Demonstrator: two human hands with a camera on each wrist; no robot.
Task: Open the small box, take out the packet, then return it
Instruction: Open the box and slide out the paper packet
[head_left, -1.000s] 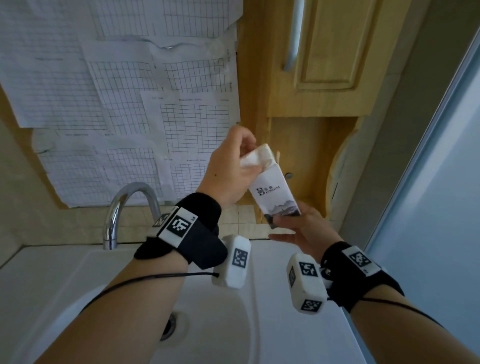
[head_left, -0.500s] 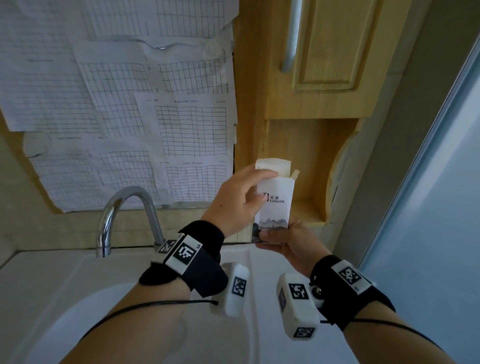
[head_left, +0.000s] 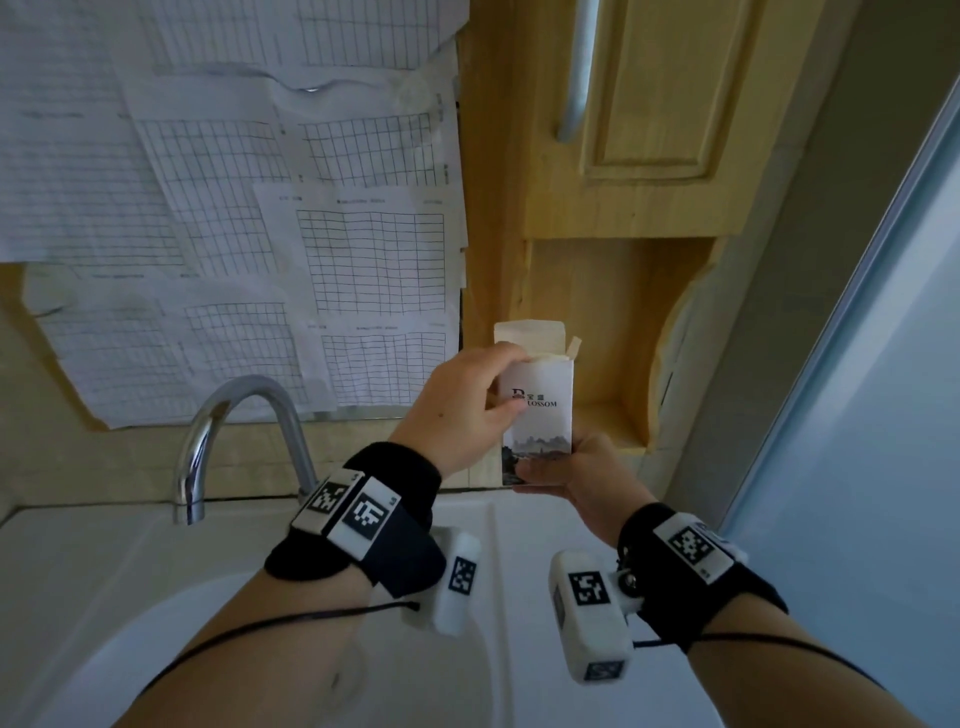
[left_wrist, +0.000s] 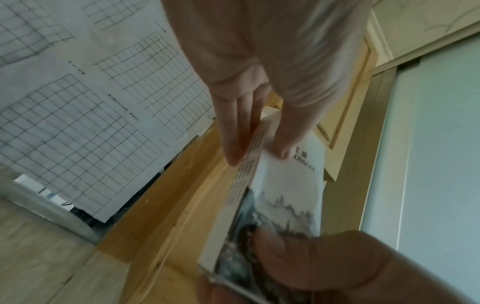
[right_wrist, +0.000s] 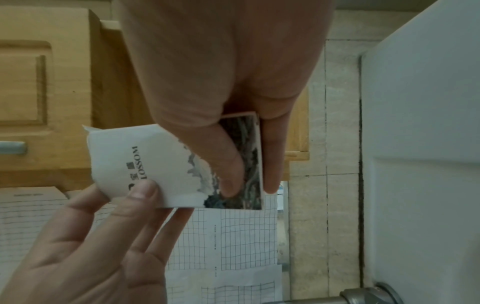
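Box (head_left: 537, 410), flap up, is pinched by right hand (head_left: 582, 478) at the base and left hand (head_left: 457, 410) above (packet unseen); the mouth should be spread gently.

We hold the small box (head_left: 537, 410) upright above the sink (head_left: 156, 597), in front of the cabinet (head_left: 571, 291) niche. Our left hand (head_left: 457, 410) is on its upper left side, our right hand (head_left: 582, 478) under its lower end. The tap (head_left: 234, 431) stands to the left, paper sheets (head_left: 234, 208) on the wall behind it.
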